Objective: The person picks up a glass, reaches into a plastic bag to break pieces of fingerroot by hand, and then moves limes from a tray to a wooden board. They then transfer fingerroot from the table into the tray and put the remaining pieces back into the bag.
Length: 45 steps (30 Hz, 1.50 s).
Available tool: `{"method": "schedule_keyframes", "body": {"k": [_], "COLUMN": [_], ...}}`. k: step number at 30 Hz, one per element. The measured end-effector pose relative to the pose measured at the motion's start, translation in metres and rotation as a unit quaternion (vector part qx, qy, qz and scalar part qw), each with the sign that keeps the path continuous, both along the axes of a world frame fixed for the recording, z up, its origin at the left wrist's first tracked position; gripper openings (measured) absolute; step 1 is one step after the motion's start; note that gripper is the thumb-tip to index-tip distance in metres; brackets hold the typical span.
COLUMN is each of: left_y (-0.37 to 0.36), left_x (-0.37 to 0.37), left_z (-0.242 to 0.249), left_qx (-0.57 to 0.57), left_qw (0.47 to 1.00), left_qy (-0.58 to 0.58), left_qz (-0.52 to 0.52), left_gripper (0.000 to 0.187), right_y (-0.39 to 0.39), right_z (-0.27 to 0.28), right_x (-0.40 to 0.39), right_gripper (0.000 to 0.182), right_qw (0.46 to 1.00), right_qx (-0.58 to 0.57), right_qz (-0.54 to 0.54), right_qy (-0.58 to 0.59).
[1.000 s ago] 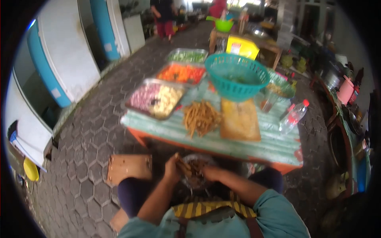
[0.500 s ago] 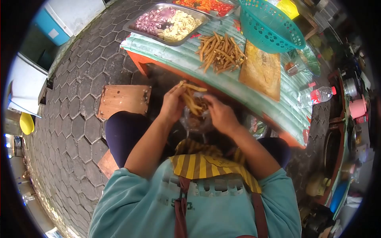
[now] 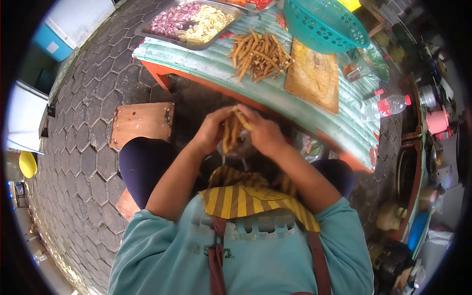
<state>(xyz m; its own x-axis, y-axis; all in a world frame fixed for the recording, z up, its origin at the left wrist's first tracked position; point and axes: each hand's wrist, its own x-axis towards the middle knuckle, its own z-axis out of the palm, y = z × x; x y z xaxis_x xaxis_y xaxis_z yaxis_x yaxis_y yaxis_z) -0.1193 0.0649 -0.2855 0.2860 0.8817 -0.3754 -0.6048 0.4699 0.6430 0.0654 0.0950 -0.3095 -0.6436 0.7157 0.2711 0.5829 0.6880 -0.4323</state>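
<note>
Brown finger-shaped roots [image 3: 235, 135] hang between my two hands, above a clear plastic bag [image 3: 238, 149] below the table's front edge. My left hand [image 3: 214, 129] is closed round their left side. From the right, my right hand [image 3: 263, 132] grips the same roots near their top, its fingers close to those of my left hand. A heap of similar roots [image 3: 260, 55] lies on the table [image 3: 206, 66], beside a worn wooden board [image 3: 313, 73]. What the bag holds is hard to make out.
A metal tray [image 3: 196, 47] of sliced shallots and garlic is at the table's back left. Behind the board stands a teal basket [image 3: 327, 29]. A plastic bottle [image 3: 388, 107] lies at the right. A wooden stool [image 3: 142, 124] stands on the paving at left.
My right hand has moved up and inward to the top of the roots, nearer my left hand. The roots now hang more upright. The whole view has shifted slightly.
</note>
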Motion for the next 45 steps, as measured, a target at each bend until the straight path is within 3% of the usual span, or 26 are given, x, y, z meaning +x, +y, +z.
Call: {"method": "schedule_keyframes", "body": {"k": [4,6,9,24,30,32,33,35,36,37,38,40,43,45], "left_y": [-0.003,-0.005,-0.006,-0.012,-0.012,-0.009,-0.008,-0.007,-0.006,-0.006,-0.006,-0.002,0.002,0.002], "left_x": [0.000,0.005,0.005,-0.001,0.003,0.003,0.003,0.001,0.000,0.001,0.002,0.001,0.001,0.009], "left_z": [-0.003,0.002,0.004,0.021,0.014,0.012,0.012,0.012,0.013,0.015,0.018,0.020,0.017,0.015], "left_qx": [0.065,0.123,0.132,0.073,0.066,0.064,0.063,0.075,0.085,0.088,0.103,0.126,0.121,0.078], "left_qw": [0.996,0.973,0.963,0.982,0.985,0.985,0.985,0.985,0.984,0.985,0.986,0.986,0.989,0.997], "left_qy": [0.043,0.193,0.228,0.140,0.110,0.110,0.110,0.101,0.092,0.091,0.066,0.038,-0.002,0.016], "left_qz": [-0.034,-0.044,-0.052,-0.106,-0.119,-0.116,-0.113,-0.118,-0.123,-0.121,-0.115,-0.103,-0.081,-0.008], "left_gripper": [0.034,0.037,0.037,0.020,0.021,0.026,0.032,0.039,0.046,0.046,0.050,0.055,0.046,0.035], "right_y": [0.001,0.000,-0.002,-0.008,-0.006,-0.002,0.000,0.006,0.008,0.012,0.015,0.029,0.069,0.103], "right_z": [0.002,0.005,0.004,0.010,0.013,0.012,0.011,0.011,0.021,0.040,0.056,0.076,0.115,0.129], "right_x": [0.000,0.000,-0.001,-0.005,-0.005,-0.005,-0.006,-0.006,-0.004,-0.001,0.001,0.004,0.005,0.003], "right_gripper": [0.067,0.067,0.066,0.040,0.034,0.031,0.031,0.023,0.023,0.020,0.017,0.015,0.016,0.021], "right_qw": [0.999,0.999,0.998,0.988,0.995,0.997,0.997,0.981,0.981,0.930,0.844,0.871,0.904,0.915], "right_qx": [0.032,0.043,0.049,0.106,0.019,0.006,0.007,-0.146,-0.144,-0.324,-0.492,-0.433,-0.365,-0.353], "right_qz": [-0.015,-0.015,-0.015,-0.051,-0.073,-0.041,-0.040,-0.058,-0.057,-0.082,-0.105,-0.141,-0.168,-0.181], "right_qy": [0.001,0.001,-0.022,-0.095,-0.066,0.061,0.060,0.116,0.114,0.153,0.185,0.182,0.148,0.067]}}
